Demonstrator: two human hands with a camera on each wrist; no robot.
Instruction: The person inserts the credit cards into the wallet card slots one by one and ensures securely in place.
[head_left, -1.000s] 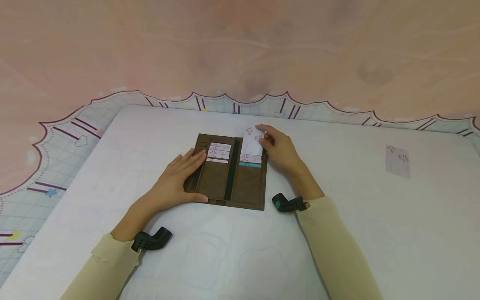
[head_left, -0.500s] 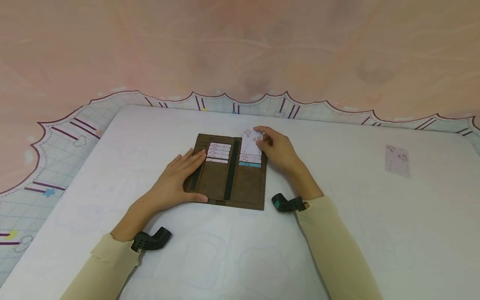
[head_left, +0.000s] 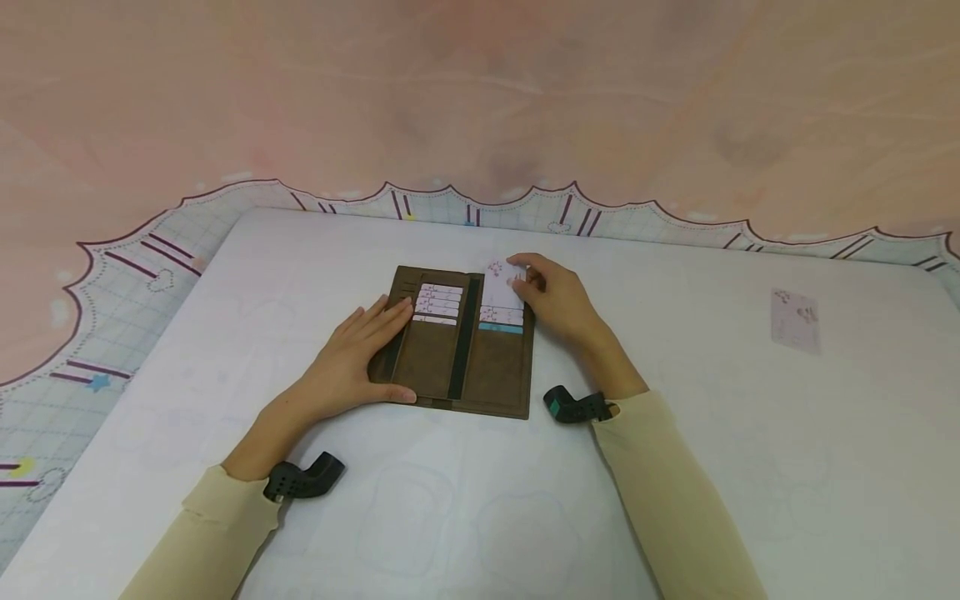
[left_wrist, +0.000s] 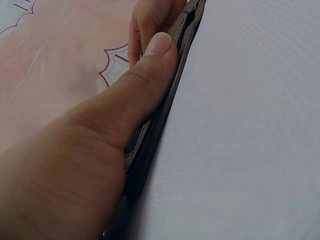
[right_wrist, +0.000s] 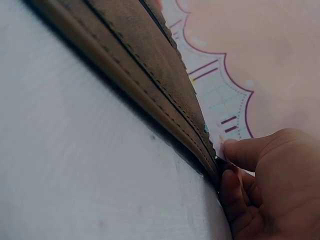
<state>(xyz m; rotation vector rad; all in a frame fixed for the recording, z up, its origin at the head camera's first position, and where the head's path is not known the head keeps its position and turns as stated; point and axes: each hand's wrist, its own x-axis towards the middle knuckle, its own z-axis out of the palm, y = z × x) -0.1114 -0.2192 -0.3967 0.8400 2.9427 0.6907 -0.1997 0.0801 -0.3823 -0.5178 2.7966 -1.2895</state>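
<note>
An open brown wallet lies on the white table, with several white-and-pink cards in its left slots. On the right side, a pale card with a pink pattern sticks up out of the upper slots, above more cards and a blue one. My right hand pinches this raised card by its right edge between thumb and fingers. Across the wallet's left edge my left hand lies with fingers spread, its thumb on the bottom edge; in the left wrist view that thumb presses the wallet's border.
Another pink-patterned card lies flat on the table far to the right. Behind the table hangs a pink-orange cloth with a scalloped border. Each wrist wears a black camera.
My right hand has come slightly left and down with the card, which now sits a little deeper in the wallet. The left hand stays in place.
</note>
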